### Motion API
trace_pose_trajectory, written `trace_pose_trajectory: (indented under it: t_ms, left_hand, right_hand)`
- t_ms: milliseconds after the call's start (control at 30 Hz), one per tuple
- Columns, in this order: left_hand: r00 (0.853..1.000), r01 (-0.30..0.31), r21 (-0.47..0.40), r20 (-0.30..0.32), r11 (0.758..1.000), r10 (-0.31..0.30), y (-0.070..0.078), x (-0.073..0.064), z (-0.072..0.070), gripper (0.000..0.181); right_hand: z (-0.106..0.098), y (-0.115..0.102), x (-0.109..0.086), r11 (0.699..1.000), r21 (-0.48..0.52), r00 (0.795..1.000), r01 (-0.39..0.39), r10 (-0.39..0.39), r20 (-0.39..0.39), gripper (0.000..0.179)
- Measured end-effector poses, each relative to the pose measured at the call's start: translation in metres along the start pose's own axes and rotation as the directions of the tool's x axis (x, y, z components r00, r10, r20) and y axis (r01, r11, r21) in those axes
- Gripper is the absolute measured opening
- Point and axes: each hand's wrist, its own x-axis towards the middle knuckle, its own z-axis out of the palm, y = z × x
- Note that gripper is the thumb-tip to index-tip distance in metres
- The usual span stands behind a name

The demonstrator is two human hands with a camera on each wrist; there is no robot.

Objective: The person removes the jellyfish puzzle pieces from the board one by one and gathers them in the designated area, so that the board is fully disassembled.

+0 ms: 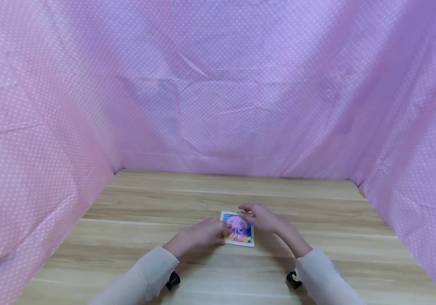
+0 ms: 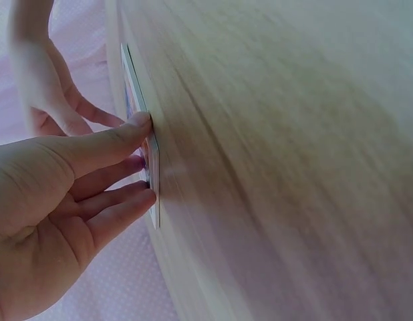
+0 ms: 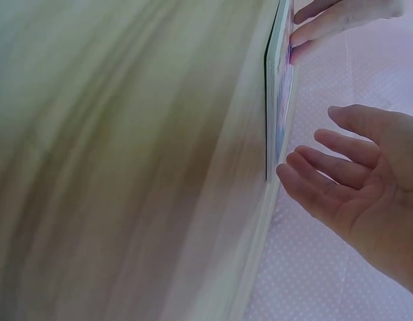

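A small square picture board [image 1: 237, 228] lies on the wooden table, showing a pink jellyfish over blue water and yellow coral inside a white border. In the right wrist view the board [image 3: 281, 100] is seen edge-on as a thin slab. My left hand [image 1: 204, 234] is at its left side. Seen from the left wrist, the thumb [image 2: 136, 124] touches the near edge and the other fingertips rest on the board's face and left edge. My right hand [image 1: 262, 218] hovers at the far right corner, fingers spread and loosely bent, with nothing between them.
The wooden table [image 1: 145, 203] reaches back to a pink dotted cloth [image 1: 218, 118] that hangs around its back and sides. Black wrist devices show under the left cuff [image 1: 173, 280] and the right cuff [image 1: 294, 279].
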Motion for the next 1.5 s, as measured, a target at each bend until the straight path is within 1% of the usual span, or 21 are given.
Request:
trace_pose_trajectory:
  t_ms: [133,200,367,500,633,733,767,867,933,1033,1200,1333,1500]
  left_hand:
    - [1.000,-0.006,-0.061,-0.019,0.998,0.004,-0.001,-0.001,0.000,0.015]
    - [1.000,-0.003,-0.071,-0.024,0.997,0.001,-0.002,-0.002,0.000,0.015]
    - [1.000,0.021,-0.064,-0.010,0.998,-0.021,-0.001,-0.001,-0.001,0.020]
    - [1.000,0.007,-0.058,-0.009,0.998,-0.007,-0.001,0.000,0.000,0.016]
    - [0.999,-0.021,-0.063,-0.026,0.998,0.020,-0.001,0.000,-0.001,0.008]
    - [0.998,-0.037,-0.055,-0.042,0.998,0.035,-0.001,-0.001,0.000,0.009]
    - [0.998,-0.039,-0.051,-0.047,0.998,0.036,-0.001,-0.001,0.000,0.010]
    - [0.998,-0.036,-0.036,-0.047,0.999,0.035,0.001,0.000,0.001,0.006]
    - [0.999,-0.026,-0.020,-0.039,0.999,0.025,0.002,0.001,0.001,0.004]
    - [1.000,-0.015,0.001,-0.026,1.000,0.015,0.004,0.002,0.000,0.005]
    - [0.999,-0.042,0.028,-0.025,0.999,0.043,0.004,0.004,-0.001,0.009]
    - [0.998,-0.058,0.029,-0.024,0.998,0.058,0.003,0.004,0.000,0.011]
    - [0.998,-0.064,0.039,-0.027,0.997,0.065,0.002,0.004,0.000,0.017]
  right_hand:
    - [0.001,0.000,0.007,1.000,0.013,1.000,0.004,-0.004,0.007,0.031]
    - [0.001,0.000,0.010,1.000,0.012,1.000,0.004,-0.004,0.013,0.030]
    - [0.005,-0.003,0.017,1.000,0.030,0.998,0.006,-0.007,0.057,0.028]
    - [0.009,-0.006,0.023,0.999,0.037,0.995,0.028,-0.031,0.091,0.028]
    - [0.012,-0.010,0.030,0.999,0.012,0.994,0.049,-0.050,0.093,0.026]
    - [0.015,-0.013,0.034,0.998,-0.022,0.994,0.062,-0.060,0.093,0.023]
    - [0.016,-0.013,0.035,0.998,-0.029,0.994,0.061,-0.058,0.095,0.022]
    - [0.020,-0.017,0.037,0.997,-0.053,0.994,0.055,-0.050,0.098,0.018]
    - [0.023,-0.020,0.039,0.997,-0.063,0.996,0.036,-0.031,0.087,0.013]
    - [0.027,-0.023,0.042,0.996,-0.089,0.998,0.003,0.003,0.058,0.007]
    - [0.034,-0.026,0.045,0.991,-0.129,0.999,-0.045,0.047,0.009,0.011]
    - [0.037,-0.028,0.046,0.989,-0.138,0.999,-0.048,0.047,-0.012,0.012]
    - [0.040,-0.029,0.047,0.986,-0.152,0.997,-0.070,0.067,-0.026,0.013]
